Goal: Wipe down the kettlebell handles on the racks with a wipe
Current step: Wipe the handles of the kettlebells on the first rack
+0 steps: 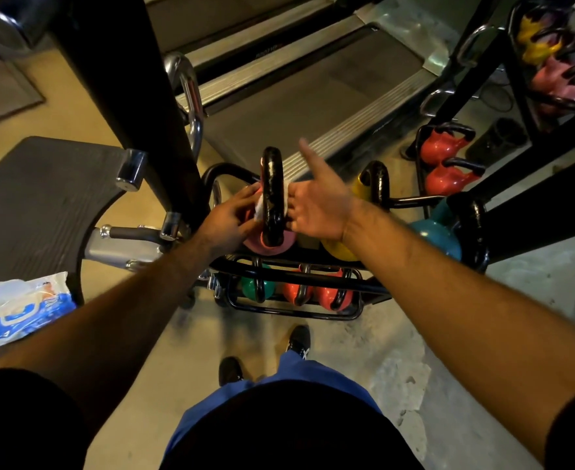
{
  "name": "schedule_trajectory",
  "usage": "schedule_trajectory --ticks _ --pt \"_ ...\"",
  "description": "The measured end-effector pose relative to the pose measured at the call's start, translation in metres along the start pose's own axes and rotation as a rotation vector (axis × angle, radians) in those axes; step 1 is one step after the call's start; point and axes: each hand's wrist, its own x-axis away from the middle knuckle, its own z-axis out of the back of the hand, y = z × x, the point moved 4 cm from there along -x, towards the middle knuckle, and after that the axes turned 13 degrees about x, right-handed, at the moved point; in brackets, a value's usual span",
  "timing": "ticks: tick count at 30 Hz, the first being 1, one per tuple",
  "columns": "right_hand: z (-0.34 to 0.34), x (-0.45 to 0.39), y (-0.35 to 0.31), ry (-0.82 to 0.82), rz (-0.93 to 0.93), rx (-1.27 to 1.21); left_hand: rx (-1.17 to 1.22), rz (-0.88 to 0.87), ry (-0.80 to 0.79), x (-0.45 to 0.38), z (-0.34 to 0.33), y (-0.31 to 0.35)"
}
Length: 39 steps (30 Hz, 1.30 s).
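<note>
- I see the left hand (226, 220) at the left side of the black handle (273, 195) of the pink kettlebell (268, 244); its fingers are curled and they pinch a white wipe (260, 205) against the handle.
- The wipe sits between the left fingertips and the handle, about at the middle of the handle's height; only a small part of it shows.
- The right hand (316, 201) is on the other side of the same handle. Its thumb sticks up and away, and the palm is spread towards me.
- The right fingers go behind the handle, so I cannot tell if they grip it or only touch it.
- The pink kettlebell stands on the top shelf of the low black rack (313, 313) in front of me, at the left end of the row.
- Beside it, to the right, are a yellow kettlebell (342, 249) and then a blue one (436, 235), both with black handles.
- On the lower shelf I see a green kettlebell (250, 286) and two red ones (326, 295).
- A blue and white wipe pack (21, 310) lies on the dark bench (38, 205) at my left, well apart from the rack.
</note>
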Motion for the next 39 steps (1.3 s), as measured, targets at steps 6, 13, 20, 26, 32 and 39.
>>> schedule_trajectory --ticks 6,13,20,26,32,39 --pt "0.004 0.004 -0.021 -0.058 -0.138 0.209 0.019 0.058 -0.032 -0.002 0.001 -0.002" --pt "-0.002 -0.011 -0.012 0.003 -0.027 0.048 0.057 0.088 0.015 0.002 -0.003 0.002" --pt "0.008 -0.013 -0.022 -0.032 -0.124 0.101 0.043 0.096 0.028 0.003 -0.001 -0.001" --pt "0.018 -0.013 -0.032 0.027 0.011 -0.186 0.013 0.076 0.06 0.003 -0.005 0.002" --pt "0.013 -0.019 -0.025 0.019 -0.091 -0.066 0.059 0.092 0.072 0.006 -0.006 0.007" --pt "0.005 -0.027 -0.035 0.198 -0.124 -0.075 0.037 0.074 0.034 0.006 -0.006 0.006"
